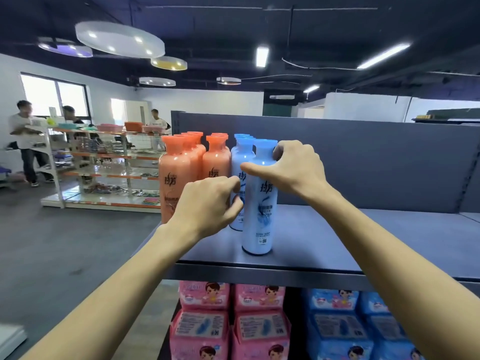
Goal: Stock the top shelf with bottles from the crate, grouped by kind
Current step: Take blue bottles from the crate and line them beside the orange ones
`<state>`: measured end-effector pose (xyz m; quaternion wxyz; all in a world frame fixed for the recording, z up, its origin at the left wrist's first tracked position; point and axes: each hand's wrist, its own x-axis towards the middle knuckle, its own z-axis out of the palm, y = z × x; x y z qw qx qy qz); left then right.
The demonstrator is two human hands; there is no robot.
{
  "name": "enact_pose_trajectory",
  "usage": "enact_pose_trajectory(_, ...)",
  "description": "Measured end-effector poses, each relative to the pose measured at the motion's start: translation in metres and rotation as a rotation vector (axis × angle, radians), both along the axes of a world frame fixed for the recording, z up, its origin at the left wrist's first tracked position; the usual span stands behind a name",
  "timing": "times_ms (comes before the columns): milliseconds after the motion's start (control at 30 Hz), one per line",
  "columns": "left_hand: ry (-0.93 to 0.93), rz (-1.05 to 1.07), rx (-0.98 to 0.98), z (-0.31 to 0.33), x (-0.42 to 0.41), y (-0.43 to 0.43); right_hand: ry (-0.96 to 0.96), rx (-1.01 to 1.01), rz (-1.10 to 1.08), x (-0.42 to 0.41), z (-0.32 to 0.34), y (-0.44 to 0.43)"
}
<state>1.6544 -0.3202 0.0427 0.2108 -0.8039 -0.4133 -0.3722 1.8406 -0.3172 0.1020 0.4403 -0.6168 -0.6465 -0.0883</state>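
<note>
On the top shelf [337, 237] — blue group under way
Orange bottles [174, 183] stand grouped at left. Our right hand [293, 167] grips the front blue bottle [259, 211] at its shoulder; our left hand [207, 203] curls round the rear blue bottle [237, 162]. We cannot judge the remainder — crate out of view.

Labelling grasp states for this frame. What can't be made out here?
- Crate: not in the head view.
- Left hand: its back hides the fingertips, so any grip on the rear blue bottle is unclear.
- Row counts: orange bottles in front and the front blue bottle, gripped by the right hand, hide those behind.
- Label small print: too small.
</note>
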Motion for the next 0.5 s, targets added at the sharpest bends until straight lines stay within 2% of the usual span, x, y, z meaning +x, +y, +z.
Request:
enact_pose_trajectory(233, 0.035, 0.050, -0.021, -0.001, -0.004, 0.009, -0.011, 0.023, -0.050, -0.016, -0.005, 0.012)
enact_pose_trajectory(500, 0.052, 0.069, -0.040, -0.009, -0.006, 0.007, -0.124, -0.023, -0.104, -0.012, -0.012, 0.007)
